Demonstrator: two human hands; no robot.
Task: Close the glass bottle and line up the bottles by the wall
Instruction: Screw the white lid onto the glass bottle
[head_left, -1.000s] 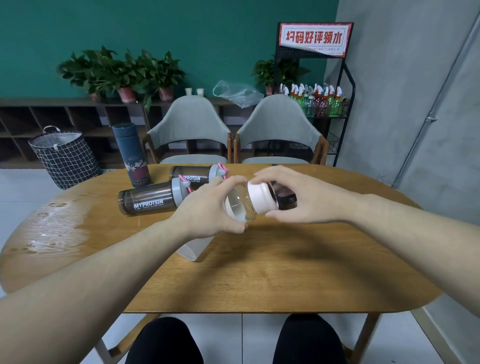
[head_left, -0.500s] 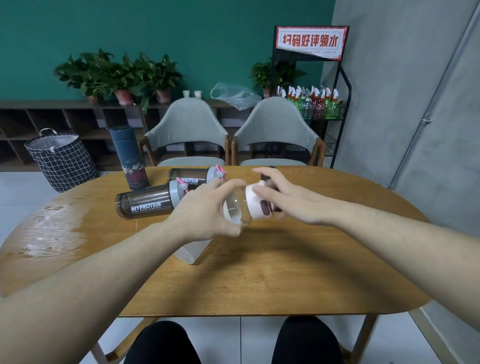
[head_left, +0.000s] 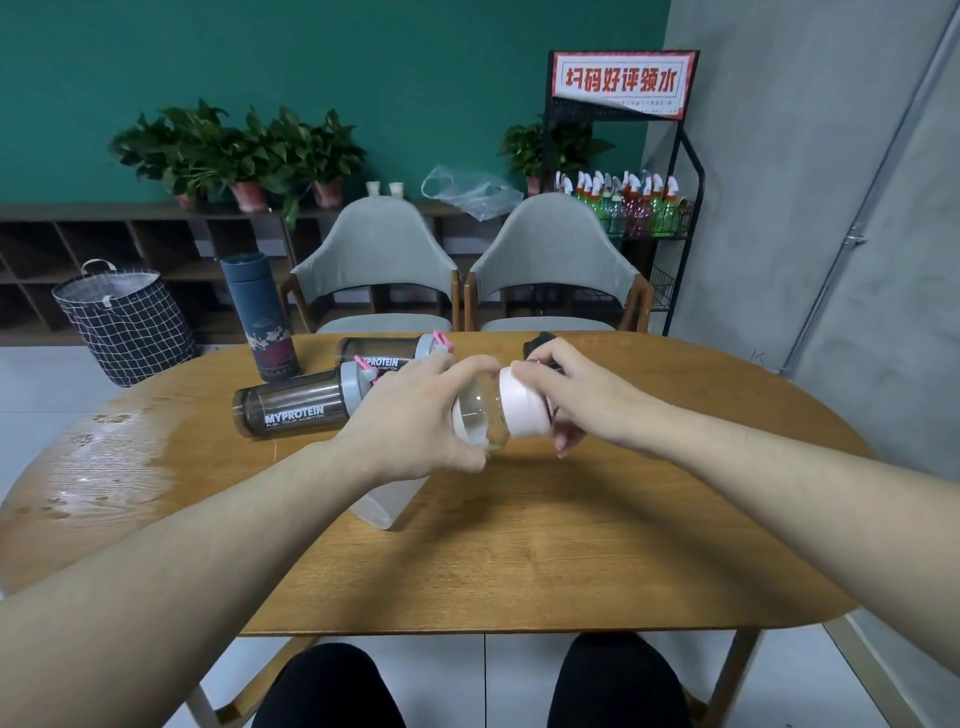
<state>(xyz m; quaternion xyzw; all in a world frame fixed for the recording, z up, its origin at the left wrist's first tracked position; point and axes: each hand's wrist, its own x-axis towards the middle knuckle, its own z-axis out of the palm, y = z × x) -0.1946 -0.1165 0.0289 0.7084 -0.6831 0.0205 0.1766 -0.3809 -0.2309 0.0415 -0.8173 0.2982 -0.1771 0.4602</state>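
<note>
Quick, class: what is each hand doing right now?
Left hand: closed around the glass bottle, held sideways above the table.
Right hand: closed on the pink cap at the bottle's mouth.

Two grey chairs at the wooden table's far side. Checked basket far left on floor; potted plants on low shelf. Black rack of spray bottles far right.

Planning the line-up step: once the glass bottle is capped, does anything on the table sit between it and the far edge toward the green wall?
Yes. Two MYPROTEIN shakers lie on their sides beyond the left hand, and a dark object shows behind the right hand. The glass bottle is held above the table.
</note>
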